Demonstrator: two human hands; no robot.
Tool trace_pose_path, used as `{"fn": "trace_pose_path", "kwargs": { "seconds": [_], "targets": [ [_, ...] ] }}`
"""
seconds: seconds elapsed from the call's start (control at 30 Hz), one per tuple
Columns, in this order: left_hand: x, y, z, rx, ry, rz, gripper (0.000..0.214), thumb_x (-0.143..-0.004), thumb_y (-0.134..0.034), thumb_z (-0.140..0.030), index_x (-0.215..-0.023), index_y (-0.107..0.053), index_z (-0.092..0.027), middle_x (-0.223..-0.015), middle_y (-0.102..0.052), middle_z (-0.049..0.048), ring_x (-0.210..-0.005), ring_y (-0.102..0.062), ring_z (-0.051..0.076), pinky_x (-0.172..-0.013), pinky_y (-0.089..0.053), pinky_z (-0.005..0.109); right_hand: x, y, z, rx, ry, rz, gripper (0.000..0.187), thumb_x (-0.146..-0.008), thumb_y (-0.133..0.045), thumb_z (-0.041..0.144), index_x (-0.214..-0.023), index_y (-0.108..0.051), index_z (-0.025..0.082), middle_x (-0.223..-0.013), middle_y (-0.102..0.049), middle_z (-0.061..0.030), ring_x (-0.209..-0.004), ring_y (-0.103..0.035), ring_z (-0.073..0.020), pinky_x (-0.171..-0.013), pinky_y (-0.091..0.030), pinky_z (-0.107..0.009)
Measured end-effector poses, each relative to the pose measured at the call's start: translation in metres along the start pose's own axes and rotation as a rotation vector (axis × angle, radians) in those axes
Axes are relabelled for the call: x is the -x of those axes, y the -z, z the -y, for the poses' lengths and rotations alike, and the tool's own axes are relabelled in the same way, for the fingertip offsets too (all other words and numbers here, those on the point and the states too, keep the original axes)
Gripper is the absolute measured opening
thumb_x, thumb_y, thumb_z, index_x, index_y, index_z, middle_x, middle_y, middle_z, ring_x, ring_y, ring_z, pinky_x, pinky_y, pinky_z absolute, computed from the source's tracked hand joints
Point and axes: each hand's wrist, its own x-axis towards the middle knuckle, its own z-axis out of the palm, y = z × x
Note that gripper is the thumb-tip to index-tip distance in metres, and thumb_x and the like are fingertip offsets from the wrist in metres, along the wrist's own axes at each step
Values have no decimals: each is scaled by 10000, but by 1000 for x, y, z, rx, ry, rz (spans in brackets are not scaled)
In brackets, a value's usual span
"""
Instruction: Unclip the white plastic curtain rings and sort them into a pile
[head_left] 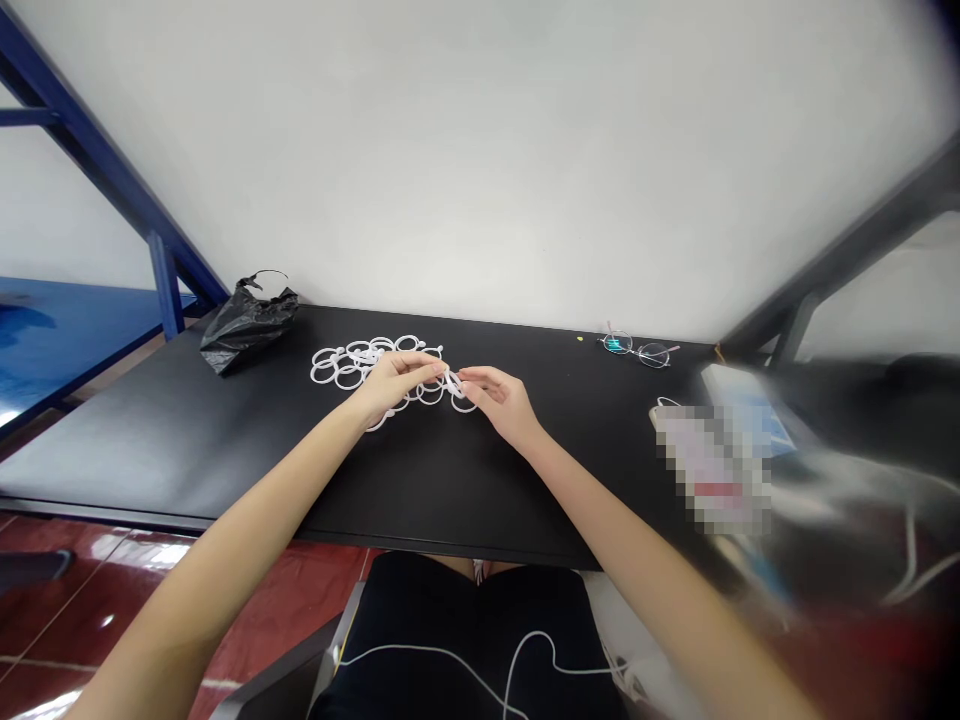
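My left hand (397,385) and right hand (499,400) both pinch one ring (453,384) between them, at the right edge of the ring pile (360,362) (left hand nearer it).

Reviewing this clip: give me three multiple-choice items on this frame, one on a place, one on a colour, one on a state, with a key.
1. Where does the black plastic bag lie?
A. far left of the table
B. beside the glasses
C. on the floor

2. What colour are the plastic rings?
A. red
B. white
C. blue

3. What are the two hands doing?
A. resting flat
B. pinching one ring between them
C. holding the glasses

Key: 1 A, the bag sits at the far left corner of the table. 2 B, the rings show white on black. 3 B, left hand and right hand meet at a ring; the glasses lie untouched.
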Motion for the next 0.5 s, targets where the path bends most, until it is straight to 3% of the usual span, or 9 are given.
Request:
{"fn": "trace_pose_path", "kwargs": {
  "seconds": [0.1,0.17,0.33,0.5],
  "targets": [
    [-4,9,4,-139,-96,-171,352,-728,-755,-489,-857,-748,-161,-861,-745,81,-812,-669,206,-771,-516,320,-1,4,-6,279,106,-97,252,-774,-728,413,-923,-697,212,-994,-719,-75,-924,-680,-222,-816,-556,-377],
    [-6,14,7,-334,-199,-240,323,-780,-704,-475,-871,-740,-166,-861,-745,83,-806,-669,208,-781,-503,323,-1,4,-12,446,189,-70,206,-753,-751,347,-897,-690,213,-1011,-707,-76,-957,-658,-236,-866,-529,-408],
    [-4,19,8,-917,-403,-178,235,-871,-554,-347,-838,-717,-181,-821,-728,86,-775,-643,228,-820,-447,364,1,2,-20,611,274,59,164,-737,-760,231,-875,-674,207,-1103,-680,-94,-1044,-616,-258,-953,-470,-452],
    [-4,19,7,-1128,-395,-135,247,-883,-520,-316,-779,-690,-170,-797,-702,91,-778,-616,238,-822,-417,380,1,1,-19,641,271,65,94,-749,-725,171,-791,-647,202,-1014,-687,-77,-955,-622,-242,-906,-485,-431]
  ]
}}
